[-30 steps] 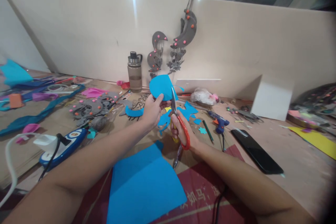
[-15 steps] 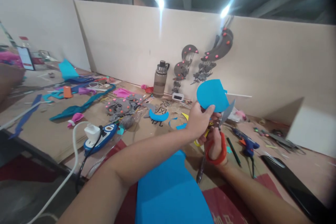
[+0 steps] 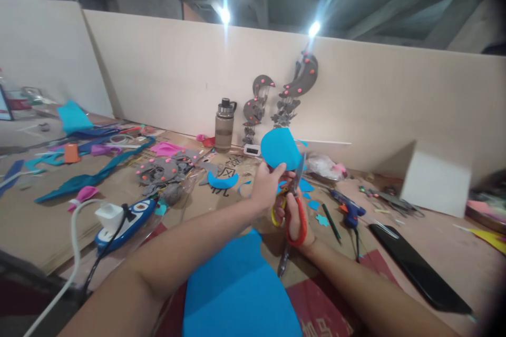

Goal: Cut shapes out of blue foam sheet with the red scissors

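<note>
My left hand (image 3: 265,184) pinches the lower edge of a rounded blue foam sheet piece (image 3: 279,148), held up above the table. My right hand (image 3: 296,218) grips scissors (image 3: 297,181) with red and yellow handles. Their blades point upward along the right side of the blue piece; whether they touch it I cannot tell. A larger blue sheet (image 3: 241,289) lies beneath my forearms. Beyond my left hand rests a blue crescent (image 3: 222,181). Small blue scraps (image 3: 313,204) and a light blue flower shape (image 3: 322,220) lie right of the scissors.
A bottle (image 3: 224,129) stands by the white board (image 3: 158,73), where grey crescent hangings (image 3: 302,79) with pink dots hang. To the right lie a glue gun (image 3: 350,210), a dark pencil (image 3: 331,224) and a black phone (image 3: 419,266). A power strip (image 3: 126,226) with cables sits left.
The view has swung right, so everything sits further left. The scissor blades, which were tilted outward, now stand more upright and closer to the blue piece's right edge.
</note>
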A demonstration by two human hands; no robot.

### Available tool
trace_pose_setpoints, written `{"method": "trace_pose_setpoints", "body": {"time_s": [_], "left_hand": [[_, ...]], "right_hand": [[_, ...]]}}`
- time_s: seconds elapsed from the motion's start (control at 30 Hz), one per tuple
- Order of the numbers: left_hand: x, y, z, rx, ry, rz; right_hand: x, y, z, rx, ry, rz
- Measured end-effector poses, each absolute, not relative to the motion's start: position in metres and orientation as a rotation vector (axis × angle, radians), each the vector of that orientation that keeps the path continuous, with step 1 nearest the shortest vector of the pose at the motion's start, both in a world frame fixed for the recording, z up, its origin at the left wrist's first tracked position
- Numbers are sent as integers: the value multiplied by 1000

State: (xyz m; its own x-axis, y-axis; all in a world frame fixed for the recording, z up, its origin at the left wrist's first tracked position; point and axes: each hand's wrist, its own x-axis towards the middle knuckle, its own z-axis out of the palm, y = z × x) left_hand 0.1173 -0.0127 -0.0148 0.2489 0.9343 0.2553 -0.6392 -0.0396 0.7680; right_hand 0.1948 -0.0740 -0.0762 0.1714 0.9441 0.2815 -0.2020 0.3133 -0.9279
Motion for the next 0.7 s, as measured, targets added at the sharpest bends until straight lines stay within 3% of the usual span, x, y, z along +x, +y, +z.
{"method": "trace_pose_setpoints", "body": {"time_s": [0.7], "left_hand": [[113, -14, -6, 857, 329, 1422]], "right_hand": [[190, -75, -64, -813, -1126, 1003]]}}
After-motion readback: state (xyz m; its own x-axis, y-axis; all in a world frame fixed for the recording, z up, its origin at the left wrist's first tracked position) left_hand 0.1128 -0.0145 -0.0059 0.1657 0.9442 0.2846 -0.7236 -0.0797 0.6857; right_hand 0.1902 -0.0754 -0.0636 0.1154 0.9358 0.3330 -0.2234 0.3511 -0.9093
